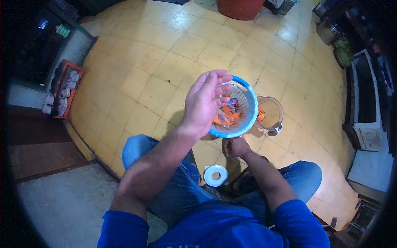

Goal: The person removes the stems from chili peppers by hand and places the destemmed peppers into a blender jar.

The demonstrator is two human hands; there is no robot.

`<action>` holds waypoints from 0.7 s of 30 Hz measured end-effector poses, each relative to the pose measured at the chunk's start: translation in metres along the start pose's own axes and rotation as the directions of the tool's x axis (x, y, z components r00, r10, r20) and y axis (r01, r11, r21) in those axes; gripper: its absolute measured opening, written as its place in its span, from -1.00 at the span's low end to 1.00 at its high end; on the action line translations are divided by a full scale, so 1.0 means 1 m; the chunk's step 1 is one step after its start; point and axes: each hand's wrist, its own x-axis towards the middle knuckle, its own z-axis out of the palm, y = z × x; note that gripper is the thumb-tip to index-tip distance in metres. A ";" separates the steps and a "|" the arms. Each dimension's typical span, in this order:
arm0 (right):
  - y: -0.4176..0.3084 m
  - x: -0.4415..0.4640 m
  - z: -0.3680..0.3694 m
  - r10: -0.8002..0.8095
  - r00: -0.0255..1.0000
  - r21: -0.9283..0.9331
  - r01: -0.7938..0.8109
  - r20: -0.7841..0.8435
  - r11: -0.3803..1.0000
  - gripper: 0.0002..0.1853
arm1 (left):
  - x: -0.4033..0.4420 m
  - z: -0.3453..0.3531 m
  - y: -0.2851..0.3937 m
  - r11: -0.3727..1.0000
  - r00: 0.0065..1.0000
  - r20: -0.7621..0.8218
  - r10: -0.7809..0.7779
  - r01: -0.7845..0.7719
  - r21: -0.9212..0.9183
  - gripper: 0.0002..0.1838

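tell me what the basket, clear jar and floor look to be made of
Basket: probably plastic; glossy blue rim, pale walls with small holes. Clear jar: smooth glass or plastic, can't tell which; the floor shows through. Floor: likely ceramic tile, somewhat shiny, with straight joint lines and bright reflections.

Home interior, yellow tiled floor, shoe rack holding shoes

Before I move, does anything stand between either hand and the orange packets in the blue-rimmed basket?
Nothing visible stands between the left hand, open over the left side of the blue-rimmed basket, and the orange packets. The basket's near side stands between those packets and the right hand, which is outside it.
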 end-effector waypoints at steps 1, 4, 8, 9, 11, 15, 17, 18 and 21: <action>0.005 0.000 -0.006 -0.038 0.999 0.102 0.035 0.024 0.994 -0.60 | 0.001 0.000 0.000 1.000 1.000 0.002 -0.004 0.004 -0.006 -0.58; 0.016 -0.008 -0.013 0.151 0.985 0.263 -0.124 -0.087 0.957 -0.67 | 0.002 0.000 -0.002 1.000 1.000 0.003 0.005 -0.005 -0.006 -0.58; 0.017 -0.032 -0.038 0.344 0.937 0.533 -0.320 0.057 0.783 -0.68 | 0.001 -0.001 -0.002 1.000 1.000 -0.004 -0.002 0.002 -0.016 -0.59; 0.011 -0.033 -0.045 0.334 0.930 0.691 -0.343 0.153 0.637 -0.69 | 0.002 -0.002 -0.002 0.999 1.000 -0.006 -0.005 0.005 -0.035 -0.60; 0.008 -0.050 -0.063 0.260 0.942 0.767 -0.324 0.211 0.553 -0.71 | 0.001 -0.004 -0.004 0.997 0.999 -0.017 -0.034 0.033 -0.068 -0.59; -0.075 -0.112 -0.182 0.090 0.983 0.867 -0.184 0.161 0.464 -0.79 | 0.008 -0.013 -0.026 0.973 0.986 -0.006 -0.169 0.166 -0.161 -0.54; -0.096 -0.143 -0.230 0.057 0.998 0.898 -0.045 0.023 0.437 -0.76 | 0.003 -0.007 -0.035 0.939 0.961 0.058 -0.272 0.278 -0.201 -0.50; -0.104 -0.157 -0.250 0.050 0.999 0.895 -0.037 0.017 0.444 -0.76 | -0.003 -0.004 -0.040 0.889 0.916 0.119 -0.382 0.400 -0.225 -0.46; -0.127 -0.186 -0.287 0.001 0.958 0.882 0.263 -0.286 0.391 -0.74 | -0.020 0.008 -0.055 0.749 0.823 0.380 -0.422 0.552 -0.366 -0.40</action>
